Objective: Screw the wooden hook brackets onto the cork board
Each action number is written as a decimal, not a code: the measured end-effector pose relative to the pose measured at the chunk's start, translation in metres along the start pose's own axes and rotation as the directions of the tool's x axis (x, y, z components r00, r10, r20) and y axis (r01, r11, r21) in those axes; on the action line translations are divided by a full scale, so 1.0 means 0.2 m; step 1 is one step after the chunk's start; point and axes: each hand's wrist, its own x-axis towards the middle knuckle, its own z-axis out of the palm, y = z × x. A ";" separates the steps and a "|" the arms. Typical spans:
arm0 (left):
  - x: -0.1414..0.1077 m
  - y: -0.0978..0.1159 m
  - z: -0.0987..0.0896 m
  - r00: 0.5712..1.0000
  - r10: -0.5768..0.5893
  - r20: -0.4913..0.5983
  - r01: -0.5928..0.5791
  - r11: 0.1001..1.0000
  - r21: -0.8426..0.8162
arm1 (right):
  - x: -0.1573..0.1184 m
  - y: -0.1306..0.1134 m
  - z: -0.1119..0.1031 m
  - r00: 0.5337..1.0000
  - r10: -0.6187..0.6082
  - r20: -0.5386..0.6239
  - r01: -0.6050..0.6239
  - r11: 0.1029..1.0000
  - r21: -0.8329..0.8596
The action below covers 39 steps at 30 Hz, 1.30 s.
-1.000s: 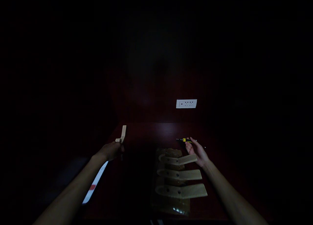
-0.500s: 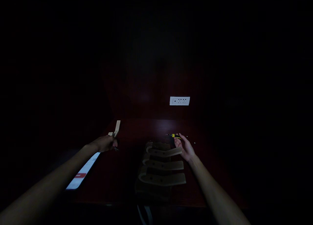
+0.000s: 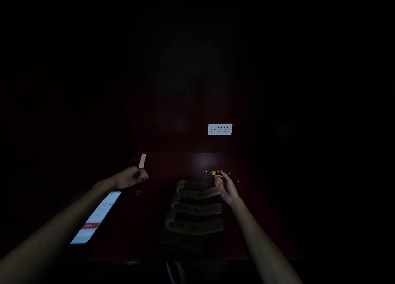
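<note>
My right hand holds a small screwdriver with a yellow and black handle, its thin tip pointing left. Over on the left, my left hand has its fingers curled at the lower end of a pale strip; the hand hides that end, so I cannot see what it grips. Two small slim pieces, perhaps screws, lie just below it. Between my hands sits a dark brown block-like thing. Across it lie three tan strips, each curled at the left and marked with dark holes.
A phone with a lit screen lies at the left near the front edge of the dark red table. Tiny bright bits rest beyond my right hand. A white socket panel is on the back wall. The surroundings are very dark.
The view has turned slightly right. My left hand has moved up and right over the pale strip, uncovering the small slim pieces and the phone's top. My right hand still holds the screwdriver.
</note>
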 end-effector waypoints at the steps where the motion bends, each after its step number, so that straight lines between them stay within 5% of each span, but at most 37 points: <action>1: 0.00 0.05 0.00 1.000 0.021 -0.005 -0.021 0.998 -0.058 | 0.00 0.00 0.00 1.000 0.001 0.000 -0.001 1.000 0.000; 7: -0.09 0.27 0.04 0.992 0.117 -0.046 -0.122 0.813 -0.569 | 0.00 -0.01 0.01 1.000 0.016 0.004 -0.016 1.000 -0.018; 11: -0.16 0.36 0.07 0.992 0.099 -0.079 -0.125 0.673 -0.729 | -0.01 -0.03 0.01 0.999 0.017 0.035 -0.016 1.000 -0.019; 21: -0.33 0.53 0.08 0.976 0.192 -0.100 -0.199 0.616 -0.762 | -0.03 -0.03 0.02 1.000 0.025 0.006 -0.025 0.999 -0.026; 33: -0.35 0.50 0.20 0.981 0.032 -0.190 -0.152 0.734 -0.662 | -0.01 -0.03 0.03 1.000 0.016 0.026 -0.015 0.999 -0.031; 39: -0.22 0.48 0.35 0.977 0.012 -0.214 -0.169 0.658 -0.733 | 0.03 -0.01 0.02 0.998 -0.009 0.065 0.012 0.998 -0.056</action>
